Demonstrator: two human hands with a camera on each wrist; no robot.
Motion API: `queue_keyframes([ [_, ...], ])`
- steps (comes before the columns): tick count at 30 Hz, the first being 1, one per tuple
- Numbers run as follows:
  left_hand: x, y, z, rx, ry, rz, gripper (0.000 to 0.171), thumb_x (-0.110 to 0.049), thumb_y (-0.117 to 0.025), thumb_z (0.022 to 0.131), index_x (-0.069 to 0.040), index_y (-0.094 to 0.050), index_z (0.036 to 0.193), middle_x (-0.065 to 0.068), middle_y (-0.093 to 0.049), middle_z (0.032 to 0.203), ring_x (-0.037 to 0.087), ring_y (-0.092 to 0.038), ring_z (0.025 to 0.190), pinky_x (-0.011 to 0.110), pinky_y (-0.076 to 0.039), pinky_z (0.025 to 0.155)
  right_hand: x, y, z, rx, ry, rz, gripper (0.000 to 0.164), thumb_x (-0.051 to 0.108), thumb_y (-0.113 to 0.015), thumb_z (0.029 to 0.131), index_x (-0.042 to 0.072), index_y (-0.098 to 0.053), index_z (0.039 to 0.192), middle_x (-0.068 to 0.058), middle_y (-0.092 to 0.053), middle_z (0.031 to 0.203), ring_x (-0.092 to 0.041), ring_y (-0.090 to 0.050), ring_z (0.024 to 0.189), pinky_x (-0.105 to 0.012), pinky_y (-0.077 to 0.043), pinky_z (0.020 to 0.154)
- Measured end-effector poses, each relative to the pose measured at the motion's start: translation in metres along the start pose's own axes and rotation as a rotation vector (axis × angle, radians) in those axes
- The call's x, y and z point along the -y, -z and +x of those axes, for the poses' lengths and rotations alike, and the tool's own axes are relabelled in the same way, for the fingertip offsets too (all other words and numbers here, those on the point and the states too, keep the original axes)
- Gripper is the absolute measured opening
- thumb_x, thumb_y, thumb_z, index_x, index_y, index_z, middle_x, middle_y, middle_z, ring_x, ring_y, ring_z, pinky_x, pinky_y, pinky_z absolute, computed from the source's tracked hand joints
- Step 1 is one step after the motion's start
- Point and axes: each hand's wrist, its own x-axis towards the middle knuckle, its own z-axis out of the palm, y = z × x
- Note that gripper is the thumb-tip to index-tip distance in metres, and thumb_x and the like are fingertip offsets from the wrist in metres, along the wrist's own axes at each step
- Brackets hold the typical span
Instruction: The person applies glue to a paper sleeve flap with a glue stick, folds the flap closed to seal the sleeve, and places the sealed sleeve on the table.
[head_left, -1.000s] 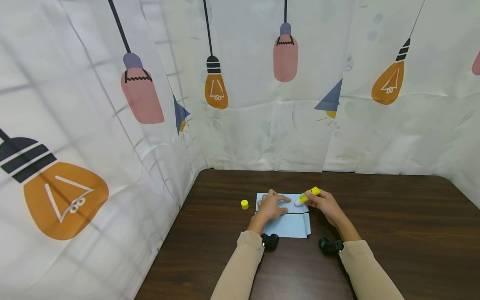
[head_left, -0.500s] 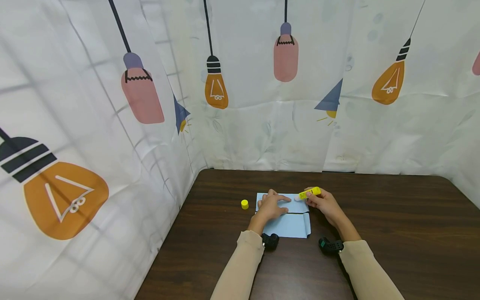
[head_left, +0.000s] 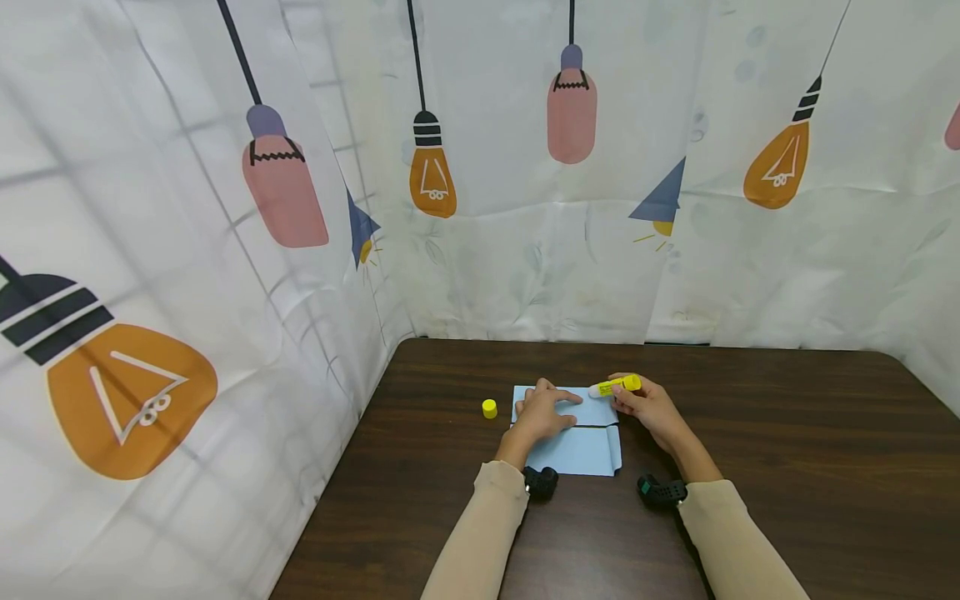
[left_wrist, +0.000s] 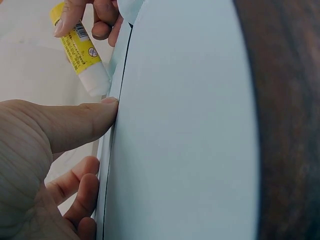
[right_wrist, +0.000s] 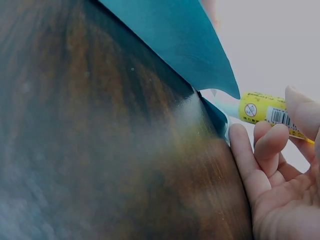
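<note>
A light blue folded paper (head_left: 573,451) with a crease across its middle and a small side flap lies on the table. On its far half rests my left hand (head_left: 542,414), fingers spread and thumb extended near the crease. My right hand (head_left: 651,412) grips an uncapped yellow glue stick (head_left: 619,385) between thumb and fingers. Its white end points left, over the paper's far right part. In the left wrist view the glue stick (left_wrist: 82,52) tilts with its white tip near my left thumb. The yellow cap (head_left: 489,409) stands left of the paper.
The dark wooden table (head_left: 795,467) extends on both sides of the paper. A white curtain (head_left: 510,275) printed with lamps hangs behind the table and along its left. A dark band sits on each wrist.
The glue stick has swung from a slanted pose to a flatter one, its white tip moving slightly up in the head view. The left hand and paper stay put.
</note>
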Motion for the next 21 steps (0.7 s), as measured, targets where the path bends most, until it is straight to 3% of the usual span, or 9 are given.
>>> queue_keyframes([
  [21, 0.0007, 0.0001, 0.0004, 0.010, 0.005, -0.001, 0.032, -0.031, -0.076, 0.094, -0.037, -0.073, 0.125, 0.001, -0.050, 0.122, 0.022, -0.044, 0.106, 0.042, -0.030, 0.083, 0.0042, 0.0010, -0.0010, 0.003, -0.025, -0.040, 0.056, 0.043, -0.058, 0.104, -0.001, -0.057, 0.139, -0.012, -0.060, 0.112, -0.021, -0.060, 0.097, -0.019, -0.052, 0.084],
])
